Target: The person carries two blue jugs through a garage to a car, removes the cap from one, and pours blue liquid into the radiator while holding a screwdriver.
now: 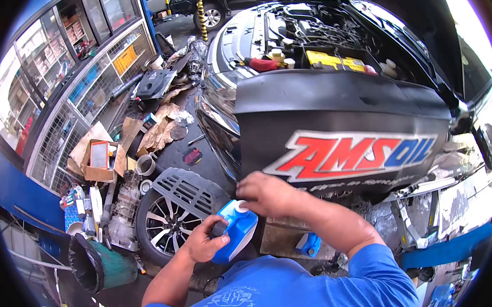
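A blue plastic jug (239, 230) with a pale label is tilted in front of my chest. My left hand (205, 243) is closed on its side and handle, and a dark cap-like piece (219, 228) shows between the thumb and fingers. The jug's round neck, with a white mouth (242, 207), faces up. Right over that mouth my right hand (264, 194) has its fingers bent and drawn together. Whatever those fingertips pinch, if anything, is hidden. Beyond both hands hangs a black AMSOIL fender cover (344, 115) on the car.
The car's engine bay (317, 30) lies open ahead, with a yellow-topped battery (336, 61). A wheel (163, 224) with a grey plastic grille part (185, 190) lies at left, near cardboard boxes (99, 171) and a green bin (114, 264). Another blue jug (308, 245) stands below my right arm.
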The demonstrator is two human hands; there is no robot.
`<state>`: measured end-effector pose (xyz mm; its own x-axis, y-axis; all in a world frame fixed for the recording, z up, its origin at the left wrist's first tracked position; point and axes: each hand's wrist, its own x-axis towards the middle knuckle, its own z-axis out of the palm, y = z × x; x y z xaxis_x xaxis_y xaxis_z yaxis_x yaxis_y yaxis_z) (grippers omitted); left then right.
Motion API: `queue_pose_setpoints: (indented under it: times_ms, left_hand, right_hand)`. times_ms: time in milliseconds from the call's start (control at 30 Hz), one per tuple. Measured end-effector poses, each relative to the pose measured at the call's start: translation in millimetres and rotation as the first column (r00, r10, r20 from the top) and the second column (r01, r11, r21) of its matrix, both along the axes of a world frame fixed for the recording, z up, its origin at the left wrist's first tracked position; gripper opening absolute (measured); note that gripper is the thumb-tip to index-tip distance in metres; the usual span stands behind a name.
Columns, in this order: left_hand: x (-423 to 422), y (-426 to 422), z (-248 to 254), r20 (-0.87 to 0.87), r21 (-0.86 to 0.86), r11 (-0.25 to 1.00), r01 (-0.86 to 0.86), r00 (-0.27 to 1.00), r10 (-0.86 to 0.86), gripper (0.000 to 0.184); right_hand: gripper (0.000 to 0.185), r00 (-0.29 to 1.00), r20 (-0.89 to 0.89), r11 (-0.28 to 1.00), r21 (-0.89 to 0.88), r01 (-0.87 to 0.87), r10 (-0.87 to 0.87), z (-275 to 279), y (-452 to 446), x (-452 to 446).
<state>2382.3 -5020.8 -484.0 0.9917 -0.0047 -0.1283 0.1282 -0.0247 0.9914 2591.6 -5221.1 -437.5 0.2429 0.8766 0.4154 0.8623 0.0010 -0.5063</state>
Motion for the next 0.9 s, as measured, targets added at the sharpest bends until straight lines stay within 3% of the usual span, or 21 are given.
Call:
queue_pose_setpoints:
  times_ms: [33, 100, 167, 300, 367, 500, 567, 600, 733, 767, 800, 867, 900]
  left_hand:
    - [5, 9, 0, 0.004, -0.006, 1.000, 0.020, 1.000, -0.020, 0.042]
    - [19, 31, -2, 0.016, -0.023, 0.997, 0.069, 0.998, -0.068, 0.043]
    - [32, 56, -28, 0.005, 0.102, 0.992, 0.075, 0.997, -0.076, 0.046]
    - [56, 93, -43, 0.013, 0.167, 0.985, 0.038, 0.999, -0.041, 0.046]
    - [63, 108, -51, 0.000, 0.154, 0.988, -0.008, 1.000, 0.008, 0.047]
    - [73, 141, -62, -0.041, 0.178, 0.983, -0.035, 0.998, 0.043, 0.050]
    - [75, 153, -60, -0.080, 0.183, 0.981, -0.066, 0.993, 0.082, 0.049]
    - [76, 158, -61, -0.093, 0.171, 0.981, -0.088, 0.990, 0.105, 0.049]
    - [78, 176, -59, -0.110, 0.151, 0.978, -0.146, 0.980, 0.164, 0.049]
    - [77, 180, -63, -0.125, 0.120, 0.981, -0.153, 0.978, 0.168, 0.048]
    - [76, 184, -66, -0.089, 0.136, 0.976, -0.172, 0.979, 0.185, 0.048]
    - [77, 190, -70, -0.052, 0.099, 0.972, -0.211, 0.975, 0.217, 0.048]
    - [78, 192, -69, -0.067, 0.085, 0.973, -0.213, 0.973, 0.219, 0.048]
  right_hand:
    - [0.032, 0.999, -0.035, 1.000, 0.003, 0.015, -0.015, 18, 13, 20]
    - [0.030, 0.976, 0.109, 0.982, 0.042, 0.186, -0.189, 49, 42, 74]
    - [0.027, 0.894, 0.197, 0.915, 0.092, 0.392, -0.403, 76, 74, 134]
    - [0.029, 0.792, 0.139, 0.789, -0.089, 0.608, -0.595, 110, 148, 295]
    - [0.032, 0.733, 0.252, 0.737, -0.100, 0.669, -0.632, 104, 176, 366]
    - [0.037, 0.666, 0.359, 0.547, -0.384, 0.744, -0.654, 88, 226, 429]
    - [0.039, 0.685, 0.528, 0.326, -0.618, 0.716, -0.502, 82, 250, 448]
    - [0.037, 0.617, 0.507, 0.279, -0.590, 0.758, -0.602, 74, 253, 450]
    - [0.034, 0.687, 0.550, 0.162, -0.713, 0.683, -0.474, 76, 266, 470]
    - [0.034, 0.662, 0.522, 0.189, -0.691, 0.698, -0.538, 46, 264, 520]
    - [0.034, 0.697, 0.600, 0.190, -0.688, 0.700, -0.393, 54, 260, 519]
    - [0.034, 0.566, 0.212, 0.345, -0.609, 0.714, -0.797, 71, 249, 517]
    - [0.031, 0.527, 0.015, 0.443, -0.523, 0.728, -0.849, 80, 245, 509]
